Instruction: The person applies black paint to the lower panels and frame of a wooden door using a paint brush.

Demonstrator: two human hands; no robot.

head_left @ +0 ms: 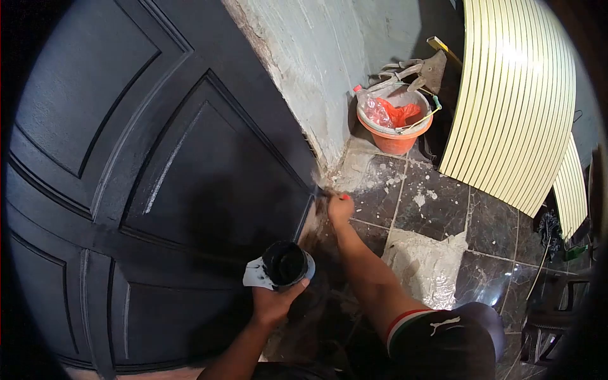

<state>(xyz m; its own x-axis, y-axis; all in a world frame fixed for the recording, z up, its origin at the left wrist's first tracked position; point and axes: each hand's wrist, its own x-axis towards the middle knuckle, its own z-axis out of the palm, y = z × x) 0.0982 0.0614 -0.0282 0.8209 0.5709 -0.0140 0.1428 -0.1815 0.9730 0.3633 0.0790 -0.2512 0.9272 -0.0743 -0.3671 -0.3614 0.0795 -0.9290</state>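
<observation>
Nearest, the left hand (273, 303) has its grip clenched around a small round tin of black paint (286, 263) and a pale crumpled rag (256, 275). Just beyond, the right hand (340, 209) grasps a red-handled brush (345, 197) at the lower corner of the black panelled door (190, 158), beside the rough grey wall (316, 63). Farther off, an orange plastic bucket (396, 136) stands on the dark tiled floor (437, 209).

Home reno site: black door (158, 158), raw plaster wall (316, 63), tool bucket (396, 136).
</observation>
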